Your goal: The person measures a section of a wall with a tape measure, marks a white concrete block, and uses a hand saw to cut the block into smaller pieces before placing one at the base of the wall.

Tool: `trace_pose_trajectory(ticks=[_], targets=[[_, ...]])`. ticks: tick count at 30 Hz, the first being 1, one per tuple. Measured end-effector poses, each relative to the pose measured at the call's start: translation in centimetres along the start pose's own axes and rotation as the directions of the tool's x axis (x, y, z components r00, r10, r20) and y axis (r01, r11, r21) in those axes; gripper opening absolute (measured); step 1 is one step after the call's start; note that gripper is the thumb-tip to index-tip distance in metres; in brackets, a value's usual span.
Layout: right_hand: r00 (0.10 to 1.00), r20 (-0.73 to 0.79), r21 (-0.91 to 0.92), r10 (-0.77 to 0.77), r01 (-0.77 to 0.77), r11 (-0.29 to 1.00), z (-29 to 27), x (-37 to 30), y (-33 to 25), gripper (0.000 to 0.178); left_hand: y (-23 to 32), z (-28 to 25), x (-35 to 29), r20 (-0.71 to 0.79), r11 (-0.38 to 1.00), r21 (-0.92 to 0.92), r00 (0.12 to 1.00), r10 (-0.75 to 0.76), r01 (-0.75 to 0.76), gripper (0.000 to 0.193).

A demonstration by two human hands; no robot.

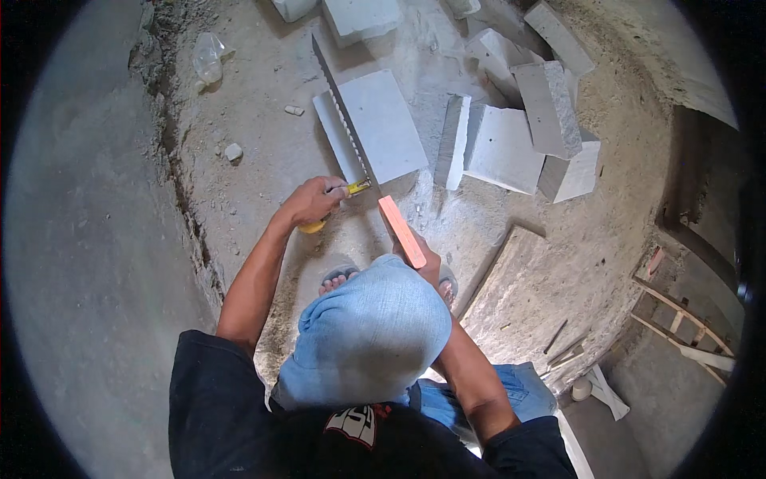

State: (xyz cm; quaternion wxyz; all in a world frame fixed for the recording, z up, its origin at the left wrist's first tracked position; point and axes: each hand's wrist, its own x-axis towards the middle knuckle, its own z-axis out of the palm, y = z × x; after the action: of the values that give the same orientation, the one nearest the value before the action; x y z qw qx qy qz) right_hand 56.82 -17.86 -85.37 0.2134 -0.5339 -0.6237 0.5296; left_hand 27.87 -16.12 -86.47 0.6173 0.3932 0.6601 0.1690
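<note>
- Pale grey, the masonry block (387,124) lies flat on the dusty floor (263,128) in front of the person, seen in the head view; resting flat probably keeps it steady without a clamp.
- Across it lies the saw (335,86), tip pointing away from the body, toothed edge to the left. A narrower pale strip shows on that side of the blade; whether the blade sits in a cut or only above the surface, I cannot tell.
- The right hand (431,262) seems closed around the saw's pinkish wooden handle (403,231), close beside the knee (375,311), perhaps because the low crouch leaves the arm little other room. Its fingers are mostly hidden.
- The left hand (313,199) is curled around a yellow tape measure (313,227), the case low in the palm and a yellow end reaching past the fingertips to the block's near edge, just beside the blade. That grip likely lets one hand both carry the case and steer the tape.
- To the right, a thin slab (452,142) and a cluster of blocks (504,148) stand or lean apart from the working block, which leaves the blade space.
</note>
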Motion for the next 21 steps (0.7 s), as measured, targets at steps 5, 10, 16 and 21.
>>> trace_pose_trajectory(ticks=[5, 10, 16, 21], targets=[[0.999, 0.04, 0.014, -0.022, 0.021, 1.0, -0.4, 0.1, -0.1, 0.054, -1.3, 0.1, 0.2, 0.01, 0.999, -0.01, 0.999, 0.033, -0.033, 0.033], [0.999, 0.046, 0.076, -0.024, 0.021, 0.997, -0.8, -0.1, 0.0, 0.056, -0.8, 0.5, 0.3, 0.051, 0.998, -0.058, 0.998, -0.033, 0.036, 0.032], [0.995, 0.091, 0.043, 0.027, -0.031, 0.999, -0.7, -0.4, -0.2, 0.06, -1.9, 0.8, 0.5, 0.003, 0.998, -0.05, 1.0, -0.03, 0.031, 0.032], [0.993, 0.11, -0.054, -0.043, 0.049, 0.997, -0.7, -1.4, 0.9, 0.061, -2.5, 1.1, 0.9, 0.021, 1.0, 0.008, 1.0, -0.007, 0.007, 0.035]])
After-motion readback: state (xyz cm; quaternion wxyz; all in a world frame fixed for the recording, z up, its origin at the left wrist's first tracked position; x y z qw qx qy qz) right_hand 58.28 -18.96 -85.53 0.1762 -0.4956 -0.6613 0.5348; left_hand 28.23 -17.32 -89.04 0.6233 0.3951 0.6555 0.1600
